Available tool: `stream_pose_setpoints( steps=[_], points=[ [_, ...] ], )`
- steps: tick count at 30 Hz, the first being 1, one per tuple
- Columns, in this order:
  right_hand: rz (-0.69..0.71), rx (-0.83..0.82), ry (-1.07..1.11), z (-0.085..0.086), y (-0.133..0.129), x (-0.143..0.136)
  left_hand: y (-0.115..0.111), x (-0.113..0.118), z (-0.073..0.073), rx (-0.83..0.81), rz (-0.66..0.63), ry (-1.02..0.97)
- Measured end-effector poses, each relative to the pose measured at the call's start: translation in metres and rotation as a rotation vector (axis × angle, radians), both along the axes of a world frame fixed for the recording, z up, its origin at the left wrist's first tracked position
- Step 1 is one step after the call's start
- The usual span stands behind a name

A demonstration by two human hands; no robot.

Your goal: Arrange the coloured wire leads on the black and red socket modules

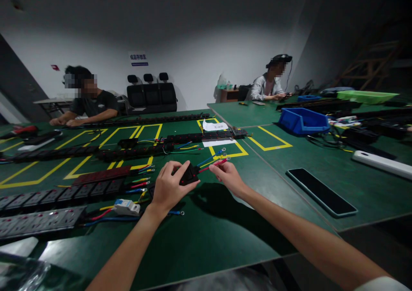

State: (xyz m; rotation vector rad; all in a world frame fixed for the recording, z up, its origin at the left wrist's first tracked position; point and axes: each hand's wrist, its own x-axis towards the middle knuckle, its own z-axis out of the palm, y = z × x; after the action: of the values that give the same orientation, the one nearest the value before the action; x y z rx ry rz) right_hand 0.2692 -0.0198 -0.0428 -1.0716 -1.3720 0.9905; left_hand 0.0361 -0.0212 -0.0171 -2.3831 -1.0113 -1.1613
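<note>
My left hand (171, 185) is closed around the end of a black socket strip (189, 174), holding it above the green table. From that end stick out blue, yellow and red wires with ring terminals. My right hand (229, 177) pinches the red wire (206, 168) near its tip. The blue wire (207, 159) and the yellow wire rise just above my right fingers. Left of my left hand lie several more socket strips (96, 190) with loose wire ends. A small white breaker (126, 207) sits on the wires of the nearest grey strip (48, 220).
A phone (322, 191) lies to the right, with a white bar (383, 164) beyond it. Farther back are a blue bin (302, 121) and a green tray (367, 96). Two people sit across the tables. Yellow tape outlines (273, 147) mark the green surface.
</note>
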Motion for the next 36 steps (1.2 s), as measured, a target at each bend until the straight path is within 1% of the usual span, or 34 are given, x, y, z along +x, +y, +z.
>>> stream_pose_setpoints(
  steps=[5,10,16,21,24,31,36],
  points=[
    [-0.053,0.103,-0.106,0.0,-0.0022,0.0004,-0.0007,-0.0008,0.0021,0.04,0.001,0.041],
    [-0.122,0.177,-0.224,0.0016,-0.0061,0.0012,-0.0004,-0.0013,0.0026,0.038,0.02,0.076],
    [-0.138,0.195,-0.264,0.0027,-0.007,0.0008,0.0003,-0.0012,0.0025,0.008,0.027,0.092],
    [-0.124,0.172,-0.288,-0.001,-0.0033,0.0024,0.001,-0.0014,0.0022,0.003,0.017,0.082],
    [-0.103,0.119,-0.246,-0.0027,-0.0009,0.0032,0.0013,-0.0019,0.0024,0.007,0.011,0.07],
    [-0.003,-0.057,-0.036,0.0012,-0.001,0.0017,0.0013,-0.0029,0.0017,-0.006,0.007,0.042],
    [0.035,-0.111,0.092,0.0047,-0.0022,0.0009,0.0016,-0.0033,0.0015,-0.042,-0.002,-0.01]
  ],
)
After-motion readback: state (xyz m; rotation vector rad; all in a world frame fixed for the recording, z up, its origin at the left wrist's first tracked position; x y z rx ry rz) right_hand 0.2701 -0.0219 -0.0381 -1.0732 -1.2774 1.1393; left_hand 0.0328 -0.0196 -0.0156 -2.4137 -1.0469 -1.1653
